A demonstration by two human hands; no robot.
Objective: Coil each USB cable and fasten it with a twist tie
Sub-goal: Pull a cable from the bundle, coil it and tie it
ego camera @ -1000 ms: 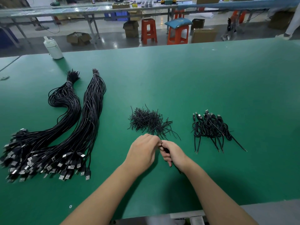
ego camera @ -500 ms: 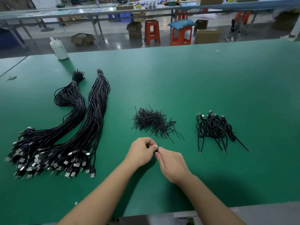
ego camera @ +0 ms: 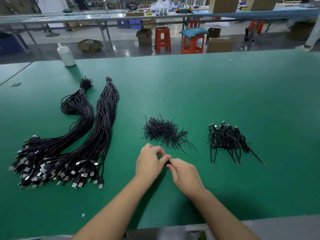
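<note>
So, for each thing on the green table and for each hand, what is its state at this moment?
Uncoiled USB cable bundles: two, each tied near the far end, lying flat.
Twist ties: loose pile.
Coiled cables: coiled, heaped together.
Left hand: fingers curled, holds a small black item.
Right hand: pinches the same item.
White bottle: upright.

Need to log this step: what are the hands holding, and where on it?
Both hands, left hand and right hand, pinch a small black bundle between their fingertips; it is mostly hidden, so which part cannot be told.
</note>
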